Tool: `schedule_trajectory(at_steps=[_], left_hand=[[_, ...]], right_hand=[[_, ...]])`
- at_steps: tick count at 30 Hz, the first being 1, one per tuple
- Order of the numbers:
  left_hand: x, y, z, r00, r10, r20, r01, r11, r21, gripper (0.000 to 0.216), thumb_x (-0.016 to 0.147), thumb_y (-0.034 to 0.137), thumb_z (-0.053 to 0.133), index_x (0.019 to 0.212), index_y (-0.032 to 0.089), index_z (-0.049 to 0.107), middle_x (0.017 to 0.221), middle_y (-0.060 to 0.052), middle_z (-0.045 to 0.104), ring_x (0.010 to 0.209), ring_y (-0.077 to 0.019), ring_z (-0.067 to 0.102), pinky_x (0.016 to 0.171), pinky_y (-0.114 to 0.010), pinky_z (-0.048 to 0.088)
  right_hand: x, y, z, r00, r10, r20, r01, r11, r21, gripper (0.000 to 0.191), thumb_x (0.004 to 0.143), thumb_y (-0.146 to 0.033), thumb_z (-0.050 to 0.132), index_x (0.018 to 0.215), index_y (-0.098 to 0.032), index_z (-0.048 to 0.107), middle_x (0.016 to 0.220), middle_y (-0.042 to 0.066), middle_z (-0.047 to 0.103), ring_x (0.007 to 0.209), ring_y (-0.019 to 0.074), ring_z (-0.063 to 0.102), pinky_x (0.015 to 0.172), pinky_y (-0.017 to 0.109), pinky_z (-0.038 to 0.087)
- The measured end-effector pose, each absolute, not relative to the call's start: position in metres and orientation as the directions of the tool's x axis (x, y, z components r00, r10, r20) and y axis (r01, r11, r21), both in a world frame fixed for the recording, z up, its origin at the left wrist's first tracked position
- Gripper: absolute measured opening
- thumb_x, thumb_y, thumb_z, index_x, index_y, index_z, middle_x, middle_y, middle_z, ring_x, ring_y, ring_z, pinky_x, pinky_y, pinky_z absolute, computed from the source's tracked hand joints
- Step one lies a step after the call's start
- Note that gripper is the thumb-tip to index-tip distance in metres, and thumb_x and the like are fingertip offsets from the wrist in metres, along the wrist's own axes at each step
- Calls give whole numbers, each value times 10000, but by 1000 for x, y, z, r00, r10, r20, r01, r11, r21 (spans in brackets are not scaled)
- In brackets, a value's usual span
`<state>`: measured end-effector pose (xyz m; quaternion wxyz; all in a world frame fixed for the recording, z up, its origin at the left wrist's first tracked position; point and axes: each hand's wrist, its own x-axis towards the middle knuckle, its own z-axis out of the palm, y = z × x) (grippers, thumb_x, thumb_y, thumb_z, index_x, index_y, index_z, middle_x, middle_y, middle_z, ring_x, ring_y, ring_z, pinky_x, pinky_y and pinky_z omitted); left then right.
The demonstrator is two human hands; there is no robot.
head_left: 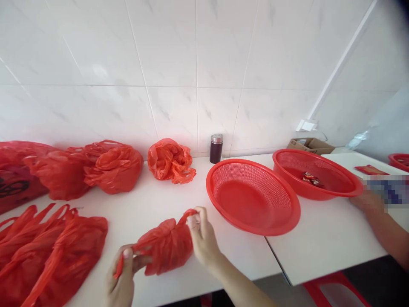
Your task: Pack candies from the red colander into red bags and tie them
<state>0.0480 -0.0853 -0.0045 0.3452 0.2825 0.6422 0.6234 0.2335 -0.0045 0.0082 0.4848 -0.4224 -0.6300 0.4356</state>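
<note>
A filled red plastic bag (169, 247) lies in front of me near the table's front edge, its contents hidden by the plastic. My left hand (123, 273) pinches one twisted end of it between thumb and fingers. At the opposite end, my right hand (203, 234) grips the other twisted handle, fingers closed round it. The bag is stretched between the two hands. To my left, several more filled red bags (79, 251) lie with their handles pulled up.
Along the wall sit more red bags (118, 168), a crumpled red bag (169, 160) and a dark flask (216, 149). A red colander (249, 196) stands right of centre. Beyond it, another red basin (319, 170) holds small wrapped packets; a co-worker's arm (380, 221) reaches toward it.
</note>
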Motion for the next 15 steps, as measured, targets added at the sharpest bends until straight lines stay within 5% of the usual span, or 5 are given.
schedule_trajectory(at_steps=[2, 5, 9, 11, 15], left_hand=[[62, -76, -6, -584, 808, -81, -69, 50, 996, 471, 752, 689, 535, 794, 220, 545, 747, -5, 679, 623, -188, 635, 645, -319, 543], [69, -65, -8, -611, 783, 121, 297, 85, 951, 393, 865, 592, 428, 850, 227, 573, 832, -36, 660, 731, -206, 613, 703, -338, 499], [58, -48, -8, -413, 776, 476, 804, 65, 591, 291, 916, 404, 380, 892, 209, 595, 1054, -108, 631, 981, -263, 555, 818, -372, 438], [48, -37, -6, -328, 859, 393, 864, 105, 492, 268, 920, 346, 351, 913, 211, 583, 991, -100, 663, 907, -257, 573, 765, -361, 440], [32, -12, -2, -349, 937, -20, 862, 329, 384, 316, 940, 344, 228, 985, 263, 530, 788, -35, 689, 669, -226, 600, 582, -303, 383]], right_hand=[[219, -2, -5, -204, 946, 254, 241, 299, -923, 255, 957, -426, 400, 1152, -264, 433, 1091, 67, 632, 976, 235, 616, 842, 399, 471], [206, 3, -23, -223, 940, 260, 331, 324, -886, 216, 963, -399, 370, 1134, -276, 417, 1103, 59, 634, 940, 247, 630, 799, 402, 477], [199, 10, -31, -309, 909, 279, 371, 385, -845, 169, 968, -376, 347, 1041, -265, 452, 985, 37, 644, 807, 225, 640, 711, 355, 477], [198, 16, -29, -326, 899, 291, 379, 407, -831, 162, 968, -367, 356, 1012, -259, 468, 973, 31, 645, 782, 210, 638, 694, 329, 468], [198, 42, -29, -281, 918, 280, 434, 382, -816, 119, 963, -330, 382, 980, -260, 476, 967, 0, 664, 799, 175, 642, 694, 277, 449]])
